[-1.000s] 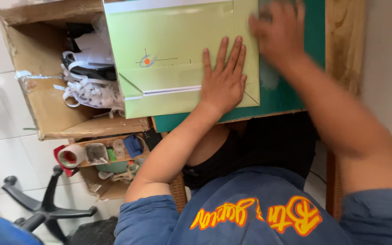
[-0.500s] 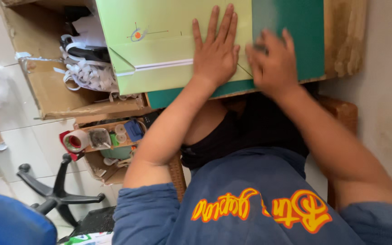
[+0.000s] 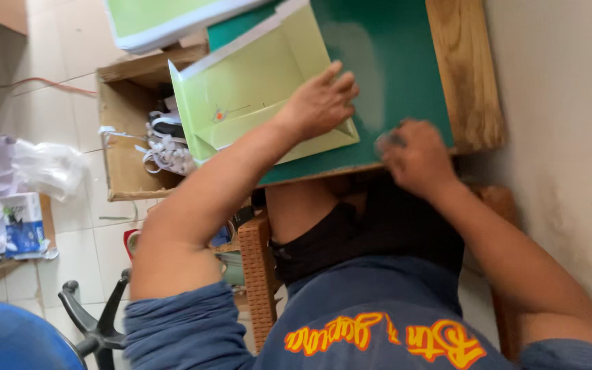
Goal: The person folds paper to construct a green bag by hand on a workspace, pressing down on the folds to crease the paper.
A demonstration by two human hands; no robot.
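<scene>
Left hand (image 3: 320, 103), centre top: flat, fingers together, pressing on green paper (image 3: 255, 103). Paper folded, a diagonal flap creased along its lower edge, small orange mark near the fold. Lying partly on green mat (image 3: 392, 62), left part overhanging toward cardboard box (image 3: 128, 161) at left.

Right hand (image 3: 416, 157), right of centre, at mat's near edge: curled into a loose fist around something small and dark; cannot tell what. Apart from the paper.

More green sheets (image 3: 165, 17) stacked at upper left. White scraps (image 3: 165, 147) inside box. Wooden table (image 3: 464, 75) under mat, wall to right.

Risks, as judged: paper held by one palm only, so easing the press could let the overhanging side tip off into the box. Sliding palm could skew the crease. Right fist near the edge could nudge the flap's corner.
</scene>
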